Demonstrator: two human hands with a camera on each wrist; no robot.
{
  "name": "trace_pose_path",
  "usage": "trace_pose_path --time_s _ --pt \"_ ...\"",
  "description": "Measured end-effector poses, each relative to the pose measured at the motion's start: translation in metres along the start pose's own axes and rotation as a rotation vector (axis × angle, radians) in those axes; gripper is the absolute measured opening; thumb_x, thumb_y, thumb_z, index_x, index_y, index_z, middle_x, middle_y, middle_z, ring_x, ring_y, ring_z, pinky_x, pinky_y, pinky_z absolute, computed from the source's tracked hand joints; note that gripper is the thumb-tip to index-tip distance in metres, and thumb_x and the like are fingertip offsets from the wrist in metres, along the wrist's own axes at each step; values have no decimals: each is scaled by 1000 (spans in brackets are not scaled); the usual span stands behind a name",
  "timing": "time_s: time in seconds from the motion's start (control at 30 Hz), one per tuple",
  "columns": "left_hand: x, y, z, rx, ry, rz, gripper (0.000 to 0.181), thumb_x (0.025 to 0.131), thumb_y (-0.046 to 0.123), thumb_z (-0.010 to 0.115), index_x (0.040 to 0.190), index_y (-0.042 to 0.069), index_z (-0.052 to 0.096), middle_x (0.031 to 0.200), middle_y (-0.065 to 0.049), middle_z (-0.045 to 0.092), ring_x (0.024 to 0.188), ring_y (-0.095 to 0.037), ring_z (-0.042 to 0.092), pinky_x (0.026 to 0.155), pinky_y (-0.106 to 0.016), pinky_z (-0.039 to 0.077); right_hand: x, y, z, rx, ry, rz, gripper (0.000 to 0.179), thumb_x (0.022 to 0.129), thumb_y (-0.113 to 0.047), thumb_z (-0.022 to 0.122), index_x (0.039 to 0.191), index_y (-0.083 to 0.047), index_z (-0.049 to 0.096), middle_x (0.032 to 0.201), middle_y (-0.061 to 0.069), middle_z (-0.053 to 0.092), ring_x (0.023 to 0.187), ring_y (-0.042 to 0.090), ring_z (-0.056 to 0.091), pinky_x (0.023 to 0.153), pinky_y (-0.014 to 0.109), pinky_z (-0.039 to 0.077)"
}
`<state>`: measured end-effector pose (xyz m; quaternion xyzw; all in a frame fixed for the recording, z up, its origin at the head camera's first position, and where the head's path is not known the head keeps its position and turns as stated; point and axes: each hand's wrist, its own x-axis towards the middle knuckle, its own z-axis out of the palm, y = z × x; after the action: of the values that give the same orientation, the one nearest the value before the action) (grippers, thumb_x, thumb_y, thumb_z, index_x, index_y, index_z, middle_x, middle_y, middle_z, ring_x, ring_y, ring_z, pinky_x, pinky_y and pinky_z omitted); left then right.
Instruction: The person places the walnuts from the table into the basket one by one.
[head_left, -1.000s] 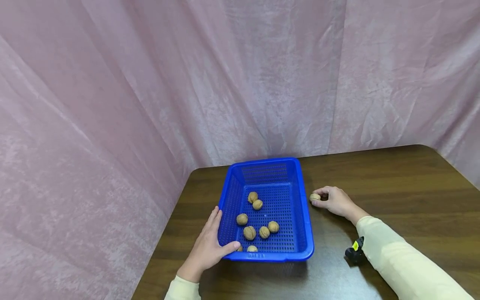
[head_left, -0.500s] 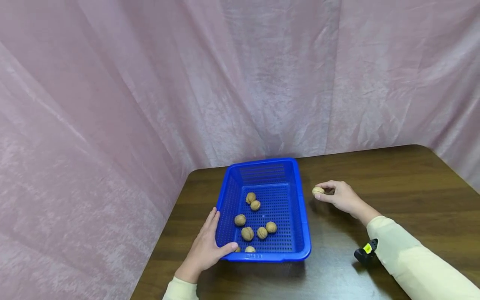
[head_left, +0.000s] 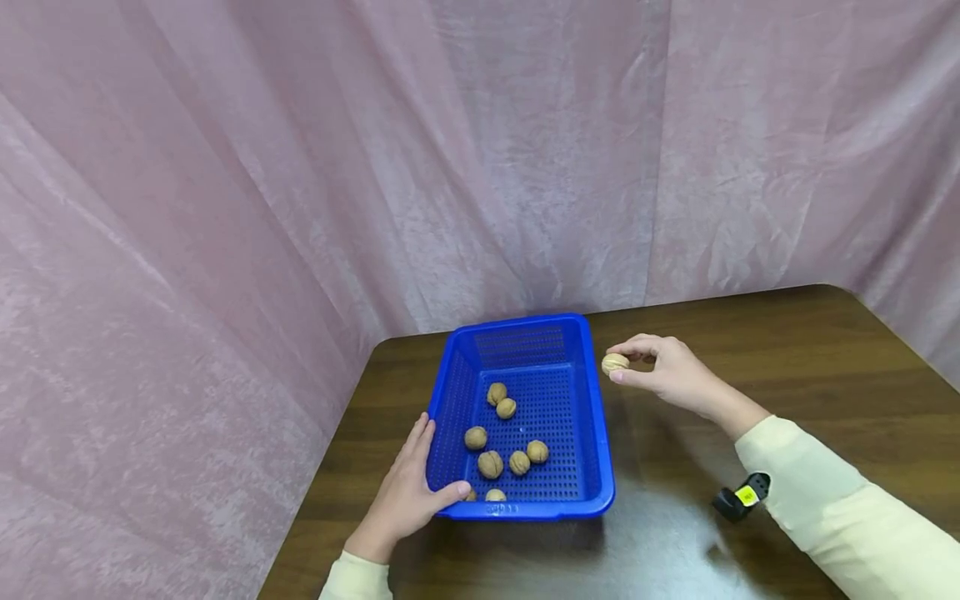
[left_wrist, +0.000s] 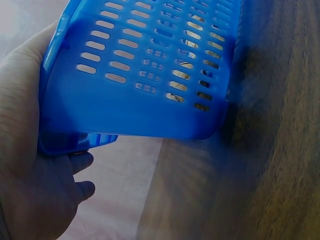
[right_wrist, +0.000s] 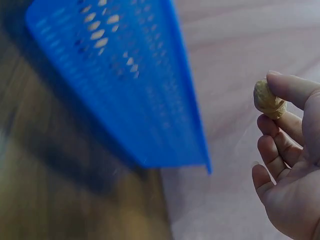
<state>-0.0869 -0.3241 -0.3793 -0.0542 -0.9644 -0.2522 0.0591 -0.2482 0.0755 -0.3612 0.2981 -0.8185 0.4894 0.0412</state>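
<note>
A blue plastic basket (head_left: 606,450) with slotted walls stands on the wooden table. Several walnuts lie on its floor, among them a large walnut (head_left: 491,465) near the front. My left hand (head_left: 405,493) rests at the basket's front left corner, thumb over the rim, fingers stretched along the outside of the left wall. To the right of the basket, my right hand (head_left: 671,372) pinches a walnut (head_left: 614,364) between thumb and fingers, raised above the table. The right wrist view shows this walnut (right_wrist: 266,96) at the thumb tip, with the other fingers loosely bent.
Brown wooden table (head_left: 780,358) extends to the right of the basket. A pink curtain (head_left: 480,167) hangs behind and to the left. A small black device with a yellow label (head_left: 744,496) sits at my right wrist.
The right hand has lifted the walnut off the table and, in the last half second, moved it up and left towards the basket's right rim. The left hand stays on the basket.
</note>
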Motion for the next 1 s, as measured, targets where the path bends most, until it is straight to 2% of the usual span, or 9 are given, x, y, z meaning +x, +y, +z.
trace_pose_path --time_s 0.23,0.43,0.73,0.9,1.0 --pt "1 0 -2 -1 -7 -7 108 77 59 72 153 4 18 161 -5 7 145 -31 15 108 -58 25 22 -46 6 31 -101 -80 33 83 -27 77 111 -12 71 103 -4 68 97 16 57 85 41 45" --pt "2 2 -1 4 9 1 111 75 64 70 153 4 20 161 -6 9 144 -31 17 108 -58 27 45 -70 14 -3 -159 -134 32 84 -32 75 112 -15 72 105 -6 67 97 14 58 82 41 46" --pt "1 3 0 9 12 0 112 74 69 68 153 4 21 161 -4 9 144 -31 17 107 -59 27 75 -92 48 41 -279 -88 34 85 -38 73 114 -19 71 106 -8 65 103 16 57 90 38 46" --pt "-1 3 0 4 1 -21 112 74 69 67 153 6 20 161 -1 7 145 -32 14 107 -62 25 85 -95 75 47 -336 -33 36 85 -40 72 116 -21 70 108 -10 64 108 21 56 91 38 46" --pt "-2 4 -1 11 -4 -12 112 75 70 65 153 5 19 161 -3 6 145 -34 13 108 -62 20 90 -94 91 53 -360 5 39 85 -41 72 118 -20 69 111 -10 63 112 21 56 93 39 47"
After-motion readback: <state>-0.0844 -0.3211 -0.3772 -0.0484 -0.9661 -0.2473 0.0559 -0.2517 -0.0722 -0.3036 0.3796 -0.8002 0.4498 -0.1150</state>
